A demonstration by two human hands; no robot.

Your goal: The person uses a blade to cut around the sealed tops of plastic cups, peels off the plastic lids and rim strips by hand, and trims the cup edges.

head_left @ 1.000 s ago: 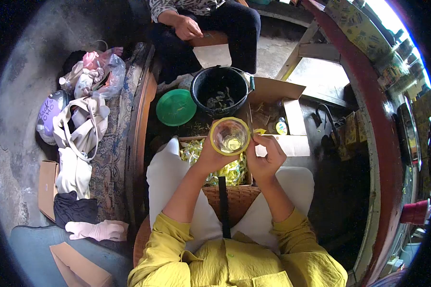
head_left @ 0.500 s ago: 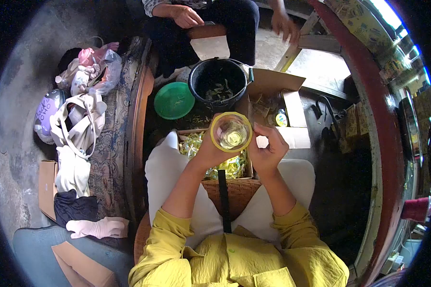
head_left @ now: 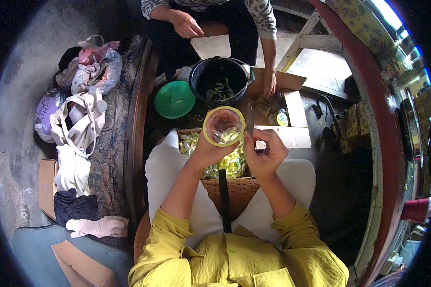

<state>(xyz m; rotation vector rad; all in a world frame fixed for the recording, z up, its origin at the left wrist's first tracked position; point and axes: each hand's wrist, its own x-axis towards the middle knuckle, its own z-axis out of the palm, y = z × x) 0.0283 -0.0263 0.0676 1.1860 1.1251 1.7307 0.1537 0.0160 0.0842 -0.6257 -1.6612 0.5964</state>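
Note:
A clear plastic cup (head_left: 224, 128) with a yellow rim sits in my left hand (head_left: 209, 152), its open mouth tilted up towards me. The fingers wrap round its side. My right hand (head_left: 267, 155) is just right of the cup, thumb and fingers pinched. A thin greyish sliver rises from that pinch beside the rim; I cannot make out what it is. Below both hands, a box (head_left: 248, 173) between my knees holds a heap of yellow, green and clear plastic strips (head_left: 225, 165).
Ahead stand a black bucket (head_left: 190, 79) with scraps inside and a green lid (head_left: 175, 99). A cardboard box (head_left: 294, 107) is at the right. Another person (head_left: 215, 12) sits opposite, one hand in that box. Bags (head_left: 79, 115) lie on the left bench.
The cup has shifted slightly left and away from me, its mouth turned a little. The other person's arm has come down, bringing that hand into the cardboard box.

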